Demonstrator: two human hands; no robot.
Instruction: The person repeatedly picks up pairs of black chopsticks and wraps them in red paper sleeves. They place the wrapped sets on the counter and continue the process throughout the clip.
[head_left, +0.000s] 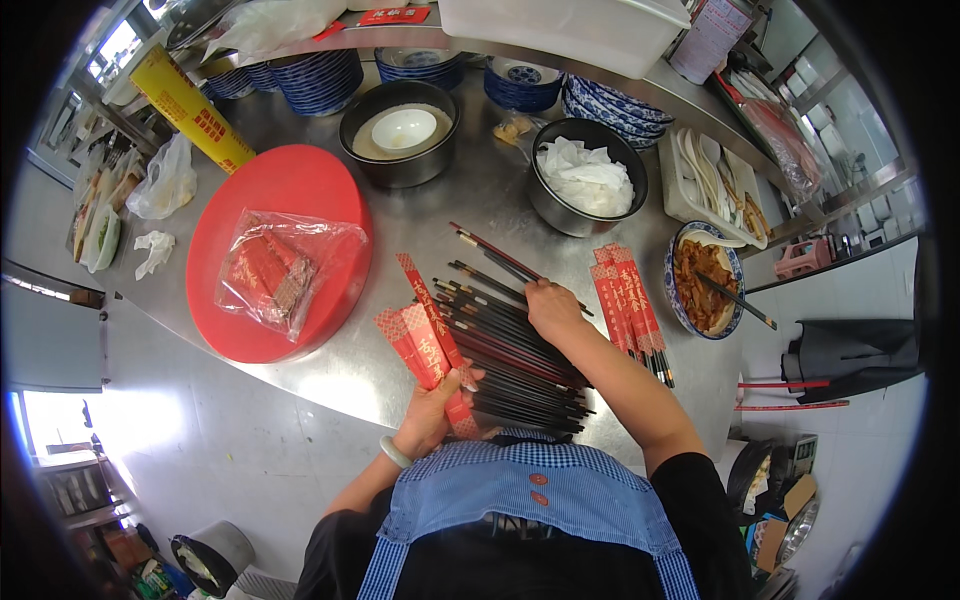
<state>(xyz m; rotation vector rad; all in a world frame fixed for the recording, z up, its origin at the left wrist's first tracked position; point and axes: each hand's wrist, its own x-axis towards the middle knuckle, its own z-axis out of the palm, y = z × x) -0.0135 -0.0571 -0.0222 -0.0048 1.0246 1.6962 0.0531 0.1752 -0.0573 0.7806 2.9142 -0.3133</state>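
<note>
My left hand (431, 409) grips a small stack of red paper chopstick sleeves (422, 337) with a pale pattern and gold writing. One sleeve stands apart from the others, slanting up and left. Just right of them, a loose pile of dark chopsticks (517, 356) lies on the steel table (450, 195), some banded in gold. My right hand (556, 309) is closed over the pile's upper right side, on a dark red and black pair of chopsticks (499, 253); its fingertips are partly hidden. Further right lie several sleeves with chopsticks in them (630, 304), dark ends showing.
A round red board (337, 202) carries a plastic bag of red sleeves (266, 274). Behind stand a black pot holding a white bowl (403, 129) and a black bowl of crumpled tissue (589, 180). A patterned bowl of food (705, 281) and a spoon basket (675, 187) are at right.
</note>
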